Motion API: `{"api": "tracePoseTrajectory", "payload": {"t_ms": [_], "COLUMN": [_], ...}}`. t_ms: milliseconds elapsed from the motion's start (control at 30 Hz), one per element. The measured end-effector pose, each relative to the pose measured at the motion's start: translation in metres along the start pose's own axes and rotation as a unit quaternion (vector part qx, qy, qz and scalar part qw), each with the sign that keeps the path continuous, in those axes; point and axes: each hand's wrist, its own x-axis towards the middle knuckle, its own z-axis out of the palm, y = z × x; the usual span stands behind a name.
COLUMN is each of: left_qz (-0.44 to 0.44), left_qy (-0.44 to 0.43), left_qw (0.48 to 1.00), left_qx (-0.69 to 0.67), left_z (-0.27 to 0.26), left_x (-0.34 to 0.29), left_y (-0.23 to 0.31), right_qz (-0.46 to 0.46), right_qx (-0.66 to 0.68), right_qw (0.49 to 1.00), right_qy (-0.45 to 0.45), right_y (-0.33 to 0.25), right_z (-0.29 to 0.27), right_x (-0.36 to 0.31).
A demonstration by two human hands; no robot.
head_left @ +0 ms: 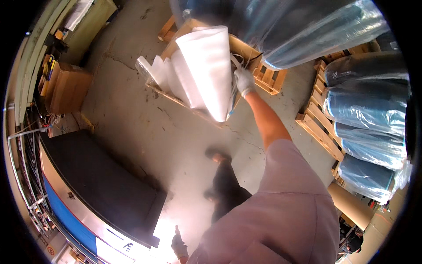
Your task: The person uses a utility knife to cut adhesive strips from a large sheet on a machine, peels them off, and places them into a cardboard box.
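Fingers (241,75) of the right hand (244,81), which is covered by a white glove, are curled at the edge of a large roll of white foam sheet (206,66), beside a tangle of thin white strands; a grasp on the roll's edge is suggested, though exactly what is pinched cannot be told. The roll is stood tilted in an open cardboard box (246,50), with further folds of white sheet (160,72) bunched against its left side. The box is carried on a wooden pallet (272,79) set on the grey concrete floor (132,119). The bare right forearm is stretched up from a pale pink sleeve (285,207).

The left hand (178,244), in a dark glove, is held low near the bottom edge, away from the roll; whether its fingers are closed cannot be told against the glare.

Rolls wrapped in clear blue-tinted plastic (365,110) are stacked on a second pallet (318,127) at the right, and more wrapped rolls (307,31) are seen above the box. A black-topped table (101,185) is placed at the lower left, and a brown carton (66,90) sits near the left wall.
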Motion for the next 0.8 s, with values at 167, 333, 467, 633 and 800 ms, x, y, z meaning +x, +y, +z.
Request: {"api": "tracePoseTrajectory", "payload": {"t_ms": [167,333,467,633,800], "left_qz": [-0.015,-0.007,0.031,-0.094,-0.253], "left_qy": [-0.013,-0.007,0.001,0.111,0.153], "left_qw": [1.0,0.994,0.983,0.959,0.828], "left_qx": [-0.012,-0.11,-0.182,-0.243,-0.477], "left_z": [-0.007,-0.014,-0.004,0.045,0.091], "left_x": [-0.021,-0.031,-0.018,-0.04,-0.067], "left_y": [0.003,-0.055,-0.121,-0.353,-0.482], "right_qz": [0.161,0.214,0.007,-0.095,-0.081], "right_qx": [0.015,0.108,0.053,0.15,0.219], "right_qw": [0.986,0.922,0.907,0.815,0.788], "right_qy": [-0.033,-0.303,-0.417,-0.552,-0.57], "right_y": [-0.042,-0.069,-0.074,-0.287,-0.439], "right_z": [-0.03,0.011,0.058,-0.001,-0.005], "right_x": [-0.124,-0.302,-0.339,-0.364,-0.376]}}
